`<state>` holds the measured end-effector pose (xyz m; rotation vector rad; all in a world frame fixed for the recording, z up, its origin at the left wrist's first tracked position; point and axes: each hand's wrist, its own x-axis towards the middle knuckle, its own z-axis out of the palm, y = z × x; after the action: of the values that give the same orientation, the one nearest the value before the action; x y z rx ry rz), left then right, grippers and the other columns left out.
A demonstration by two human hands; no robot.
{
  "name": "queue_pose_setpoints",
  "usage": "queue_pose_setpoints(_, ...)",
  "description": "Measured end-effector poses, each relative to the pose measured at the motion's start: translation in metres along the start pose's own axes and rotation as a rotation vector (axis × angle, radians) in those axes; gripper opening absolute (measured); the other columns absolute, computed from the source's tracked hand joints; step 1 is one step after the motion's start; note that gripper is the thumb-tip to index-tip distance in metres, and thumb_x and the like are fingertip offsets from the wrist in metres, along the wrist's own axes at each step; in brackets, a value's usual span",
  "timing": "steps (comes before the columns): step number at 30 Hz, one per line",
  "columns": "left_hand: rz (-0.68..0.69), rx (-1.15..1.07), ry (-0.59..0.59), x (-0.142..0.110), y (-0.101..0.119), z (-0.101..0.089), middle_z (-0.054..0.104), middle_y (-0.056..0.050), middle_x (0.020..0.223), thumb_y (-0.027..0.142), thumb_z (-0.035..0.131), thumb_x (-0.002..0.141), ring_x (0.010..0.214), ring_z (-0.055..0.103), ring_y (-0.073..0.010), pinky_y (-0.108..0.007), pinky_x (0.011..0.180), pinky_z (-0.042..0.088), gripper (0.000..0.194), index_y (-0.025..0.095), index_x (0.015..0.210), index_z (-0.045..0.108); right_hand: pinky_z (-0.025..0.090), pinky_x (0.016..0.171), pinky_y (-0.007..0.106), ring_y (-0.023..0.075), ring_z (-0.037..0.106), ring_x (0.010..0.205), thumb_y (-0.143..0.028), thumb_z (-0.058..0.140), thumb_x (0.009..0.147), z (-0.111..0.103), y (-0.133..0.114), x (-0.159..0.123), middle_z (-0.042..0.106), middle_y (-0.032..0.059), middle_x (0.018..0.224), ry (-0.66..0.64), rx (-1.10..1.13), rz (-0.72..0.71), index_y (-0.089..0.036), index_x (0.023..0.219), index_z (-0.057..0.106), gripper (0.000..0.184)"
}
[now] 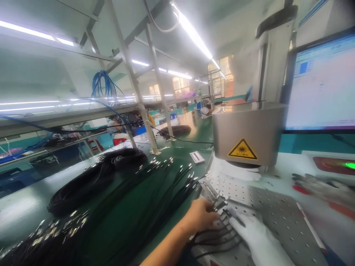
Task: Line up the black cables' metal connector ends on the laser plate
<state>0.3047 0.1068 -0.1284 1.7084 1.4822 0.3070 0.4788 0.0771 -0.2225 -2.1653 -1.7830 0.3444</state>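
Head view shows the left hand (203, 215) and gloved right hand (248, 231) at cable ends (221, 205) lower right, grips impossible to tell, work seemingly midway, with more cables (162, 194) lying near centre.

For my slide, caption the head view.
Left hand and white-gloved right hand at black cables, near a yellow warning sign.

A yellow warning triangle (242, 150), bordered in black and bearing a black sunburst symbol (242, 149), faces the room from a metal housing (248, 125) beyond and above the gloved right hand (245, 225). From where I stand, the small line of characters along the triangle's base is too blurred to read, as are the marks on the lit monitor (323, 88), up and to that hand's right.
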Motion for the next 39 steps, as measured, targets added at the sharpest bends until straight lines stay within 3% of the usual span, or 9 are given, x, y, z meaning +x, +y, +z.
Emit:
queue_pose_setpoints(3,0.002,-0.171,0.017,-0.006,0.000,-0.009,0.044,0.006,0.050,0.034,0.046,0.085,0.047,0.037,-0.0068,-0.020,0.049,0.027,0.019,0.018,0.079,0.053,0.050,0.091,0.031,0.0180,0.062,0.105,-0.024,0.025,0.093,-0.009,0.005,-0.010,0.056,0.0039,0.132,-0.003,-0.017,-0.072,-0.029,0.128,0.064,0.053)
queue_pose_setpoints(6,-0.017,-0.261,0.046,-0.014,-0.002,-0.016,0.038,0.007,0.044,0.033,0.050,0.082,0.043,0.033,-0.0064,-0.021,0.046,0.022,0.019,0.017,0.073,0.055,0.048,0.095,0.026,0.0136,0.057,0.114,-0.004,0.022,0.080,-0.020,0.012,-0.021,0.053,-0.0028,0.135,0.079,-0.002,-0.141,-0.032,0.131,0.061,0.070)
queue_pose_setpoints(10,-0.074,-0.147,0.052,-0.018,-0.007,-0.012,0.039,0.006,0.047,0.028,0.058,0.073,0.044,0.034,-0.0056,-0.022,0.047,0.023,0.017,0.014,0.065,0.062,0.048,0.096,0.027,0.0137,0.056,0.114,-0.006,0.018,0.085,-0.025,0.017,-0.025,0.056,-0.0018,0.131,0.189,0.042,-0.146,-0.027,0.128,0.064,0.067)
queue_pose_setpoints(20,-0.095,0.141,0.109,-0.022,0.000,0.000,0.043,0.003,0.051,0.025,0.057,0.069,0.052,0.037,-0.0079,-0.023,0.052,0.025,0.015,0.016,0.065,0.068,0.053,0.085,0.027,0.0182,0.059,0.108,0.005,0.032,0.072,-0.003,0.020,-0.011,0.058,-0.0010,0.126,0.170,-0.267,-0.327,-0.045,0.134,0.055,0.082)
queue_pose_setpoints(27,-0.120,0.223,0.068,-0.024,0.006,-0.003,0.033,0.005,0.047,0.023,0.058,0.065,0.049,0.030,-0.0070,-0.024,0.051,0.023,0.014,0.016,0.054,0.054,0.052,0.071,0.020,0.0166,0.063,0.092,-0.003,0.047,0.077,0.000,0.017,0.000,0.064,0.0064,0.108,0.123,-0.244,-0.291,-0.037,0.122,0.066,0.060)
queue_pose_setpoints(32,-0.091,0.243,0.039,-0.019,0.007,-0.001,0.034,0.005,0.051,0.025,0.060,0.070,0.052,0.032,-0.0071,-0.024,0.052,0.024,0.018,0.016,0.056,0.052,0.050,0.072,0.023,0.0174,0.062,0.100,-0.001,0.040,0.080,0.002,0.011,0.009,0.064,0.0043,0.113,0.045,-0.353,-0.266,-0.045,0.123,0.063,0.065)
queue_pose_setpoints(35,-0.063,0.225,-0.005,-0.010,0.001,0.004,0.035,0.005,0.051,0.030,0.061,0.074,0.054,0.035,-0.0076,-0.024,0.053,0.025,0.021,0.015,0.060,0.057,0.051,0.066,0.028,0.0197,0.064,0.084,-0.028,0.045,0.092,0.003,0.008,0.015,0.065,0.0087,0.101,0.032,-0.254,-0.108,-0.035,0.111,0.071,0.033)
queue_pose_setpoints(37,-0.072,0.187,-0.028,-0.002,-0.005,0.007,0.037,0.005,0.050,0.034,0.061,0.075,0.054,0.037,-0.0081,-0.023,0.053,0.026,0.024,0.015,0.062,0.059,0.051,0.066,0.028,0.0173,0.063,0.076,-0.046,0.041,0.095,0.002,0.009,0.017,0.065,0.0111,0.094,0.063,-0.203,-0.066,-0.028,0.103,0.073,0.038)
queue_pose_setpoints(39,-0.080,0.158,-0.046,0.006,-0.010,0.009,0.043,0.004,0.051,0.038,0.060,0.076,0.055,0.039,-0.0085,-0.023,0.053,0.027,0.026,0.015,0.064,0.060,0.052,0.072,0.027,0.0144,0.063,0.080,-0.048,0.037,0.098,0.000,0.011,0.014,0.064,0.0109,0.100,0.099,-0.177,-0.105,-0.025,0.104,0.071,0.041)
